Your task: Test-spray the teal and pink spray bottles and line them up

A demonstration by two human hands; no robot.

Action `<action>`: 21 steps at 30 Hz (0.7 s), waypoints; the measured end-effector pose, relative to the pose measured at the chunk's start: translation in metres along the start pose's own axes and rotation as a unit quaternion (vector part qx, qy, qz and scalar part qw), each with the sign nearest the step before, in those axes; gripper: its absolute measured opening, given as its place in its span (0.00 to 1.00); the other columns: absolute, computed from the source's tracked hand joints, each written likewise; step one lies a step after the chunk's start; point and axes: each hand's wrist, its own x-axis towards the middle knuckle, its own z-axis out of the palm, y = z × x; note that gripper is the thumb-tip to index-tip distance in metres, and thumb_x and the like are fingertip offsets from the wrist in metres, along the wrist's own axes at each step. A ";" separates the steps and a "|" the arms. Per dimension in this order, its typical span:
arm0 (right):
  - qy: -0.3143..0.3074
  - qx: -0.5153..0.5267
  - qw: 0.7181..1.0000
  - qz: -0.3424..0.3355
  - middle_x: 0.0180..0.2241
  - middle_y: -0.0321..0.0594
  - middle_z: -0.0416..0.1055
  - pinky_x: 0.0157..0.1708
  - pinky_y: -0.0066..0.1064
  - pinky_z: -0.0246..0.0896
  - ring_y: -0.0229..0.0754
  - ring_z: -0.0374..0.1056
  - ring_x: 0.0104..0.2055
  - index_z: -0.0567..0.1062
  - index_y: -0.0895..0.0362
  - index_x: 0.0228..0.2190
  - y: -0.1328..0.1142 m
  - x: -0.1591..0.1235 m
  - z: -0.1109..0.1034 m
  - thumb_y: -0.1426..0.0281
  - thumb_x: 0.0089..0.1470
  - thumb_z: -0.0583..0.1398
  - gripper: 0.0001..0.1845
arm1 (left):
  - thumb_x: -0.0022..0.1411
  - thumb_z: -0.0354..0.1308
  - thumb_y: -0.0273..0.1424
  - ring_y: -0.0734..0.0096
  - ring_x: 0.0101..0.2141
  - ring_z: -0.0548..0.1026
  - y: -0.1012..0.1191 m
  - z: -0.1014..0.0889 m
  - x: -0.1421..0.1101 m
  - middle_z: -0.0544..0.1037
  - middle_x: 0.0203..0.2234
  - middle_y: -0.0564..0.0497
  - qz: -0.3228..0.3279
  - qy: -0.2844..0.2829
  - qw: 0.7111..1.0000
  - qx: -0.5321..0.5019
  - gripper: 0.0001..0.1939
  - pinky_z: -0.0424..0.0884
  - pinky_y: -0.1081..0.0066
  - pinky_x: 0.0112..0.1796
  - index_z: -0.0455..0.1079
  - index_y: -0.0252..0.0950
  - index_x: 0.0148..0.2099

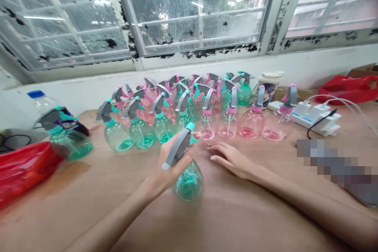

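My left hand (173, 165) is wrapped round the neck of a green spray bottle (189, 185), just under its grey and turquoise trigger head. The bottle is near the middle of the table, tilted a little. My right hand (232, 159) rests on the tabletop to the right of it, fingers stretched out and holding nothing. Just beyond my hands stands a front row of spray bottles, with a green one (165, 128) among those on the left and a pink one (251, 126) among those on the right. More pink and green bottles crowd behind them.
At the left are a red plastic bag (26, 169), a separate green spray bottle (71, 143) and a blue-capped bottle (38, 100). To the right lie a white power strip (319, 116) with cables, a paper cup (270, 84), another red bag (348, 88) and a pixelated object (339, 169).
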 end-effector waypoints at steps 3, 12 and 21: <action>0.001 -0.060 0.998 -0.002 0.54 0.52 0.68 0.56 0.47 0.60 0.52 0.65 0.56 0.70 0.57 0.49 0.007 0.001 0.009 0.56 0.63 0.54 0.21 | 0.56 0.52 0.30 0.61 0.40 0.77 0.001 0.000 -0.001 0.77 0.41 0.47 0.010 -0.002 1.000 0.005 0.14 0.74 0.63 0.44 0.68 0.38 0.46; 0.039 -0.117 0.992 -0.004 0.54 0.53 0.69 0.55 0.53 0.60 0.56 0.65 0.57 0.70 0.57 0.50 0.006 -0.001 0.018 0.56 0.61 0.56 0.22 | 0.53 0.50 0.35 0.62 0.31 0.72 -0.001 -0.003 0.010 0.74 0.30 0.50 0.004 -0.068 0.994 0.088 0.08 0.70 0.63 0.36 0.67 0.40 0.34; 0.043 -0.111 0.993 -0.013 0.53 0.52 0.70 0.55 0.54 0.60 0.56 0.64 0.57 0.71 0.56 0.49 0.005 -0.001 0.018 0.58 0.60 0.58 0.20 | 0.54 0.51 0.37 0.64 0.27 0.71 -0.004 0.004 0.018 0.72 0.26 0.52 -0.019 -0.073 0.993 0.093 0.11 0.71 0.64 0.32 0.68 0.42 0.39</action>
